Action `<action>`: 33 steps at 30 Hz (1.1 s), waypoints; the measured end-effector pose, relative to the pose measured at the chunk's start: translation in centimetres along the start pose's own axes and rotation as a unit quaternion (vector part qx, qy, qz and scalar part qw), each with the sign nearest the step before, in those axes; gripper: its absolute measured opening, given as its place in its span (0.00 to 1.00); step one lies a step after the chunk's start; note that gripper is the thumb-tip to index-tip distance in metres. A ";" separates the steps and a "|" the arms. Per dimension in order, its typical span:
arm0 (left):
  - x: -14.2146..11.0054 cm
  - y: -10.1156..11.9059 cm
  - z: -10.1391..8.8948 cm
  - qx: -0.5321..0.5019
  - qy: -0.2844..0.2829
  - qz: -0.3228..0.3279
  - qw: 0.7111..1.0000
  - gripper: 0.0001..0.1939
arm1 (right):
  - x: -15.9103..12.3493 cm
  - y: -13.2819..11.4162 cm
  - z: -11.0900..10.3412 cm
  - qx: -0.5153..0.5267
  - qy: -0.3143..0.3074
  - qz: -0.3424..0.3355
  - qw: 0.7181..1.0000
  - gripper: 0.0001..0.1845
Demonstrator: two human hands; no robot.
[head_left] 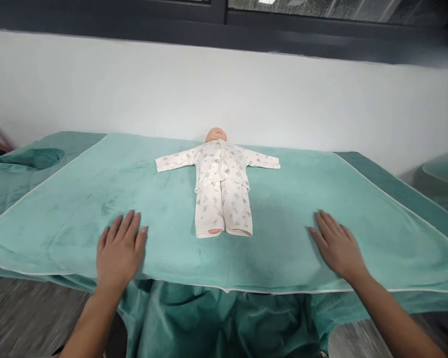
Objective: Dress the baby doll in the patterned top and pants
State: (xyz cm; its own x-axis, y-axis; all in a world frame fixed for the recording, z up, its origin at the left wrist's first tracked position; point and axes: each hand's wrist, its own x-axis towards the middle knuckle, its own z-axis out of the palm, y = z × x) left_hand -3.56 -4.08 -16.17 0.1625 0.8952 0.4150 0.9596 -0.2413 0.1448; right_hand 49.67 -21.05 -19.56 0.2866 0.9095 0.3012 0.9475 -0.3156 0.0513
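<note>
A baby doll (pixel 216 134) lies on its back in the middle of a massage bed, its head toward the wall. It wears a white patterned long-sleeved top (pixel 221 161) and matching trousers (pixel 209 206), with both sleeves spread out sideways. A bit of the doll's foot shows at one trouser cuff. My left hand (pixel 120 248) rests flat on the light green cover (pixel 164 248), left of the doll, fingers stretched. To the right of the doll, my right hand (pixel 337 246) lies flat on the same cover, fingers extended. Neither hand touches the doll.
Behind the bed stands a white wall (pixel 97 84) under a dark window frame (pixel 164 25). A face hole (pixel 32 158) opens in the bed's left end. Dark green cloth (pixel 216 318) hangs at the front edge. Another green-covered surface (pixel 443 171) is at the far right.
</note>
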 end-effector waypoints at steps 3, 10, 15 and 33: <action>-1.0 -0.3 -0.4 -0.002 0.028 -0.027 0.999 0.28 | -0.9 2.7 0.4 -0.004 0.008 0.018 1.000 0.37; -3.2 2.0 -1.0 0.004 0.038 -0.049 0.998 0.27 | -1.6 1.4 0.1 0.017 0.024 0.045 0.999 0.37; -5.0 6.6 0.0 -0.033 0.009 0.087 0.996 0.25 | -1.7 -6.2 -0.8 0.065 0.029 -0.049 0.996 0.34; -6.6 7.0 1.5 -0.047 0.008 0.174 0.984 0.27 | -2.8 -13.1 -3.2 0.082 -0.007 -0.126 0.989 0.34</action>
State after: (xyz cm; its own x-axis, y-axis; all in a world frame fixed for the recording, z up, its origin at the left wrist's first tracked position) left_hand 2.41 -11.11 -19.20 0.4726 0.7468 0.4679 0.8209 -0.5662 0.0747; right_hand 35.97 -20.29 -18.00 0.0393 0.9579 0.2845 0.9990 -0.0310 -0.0335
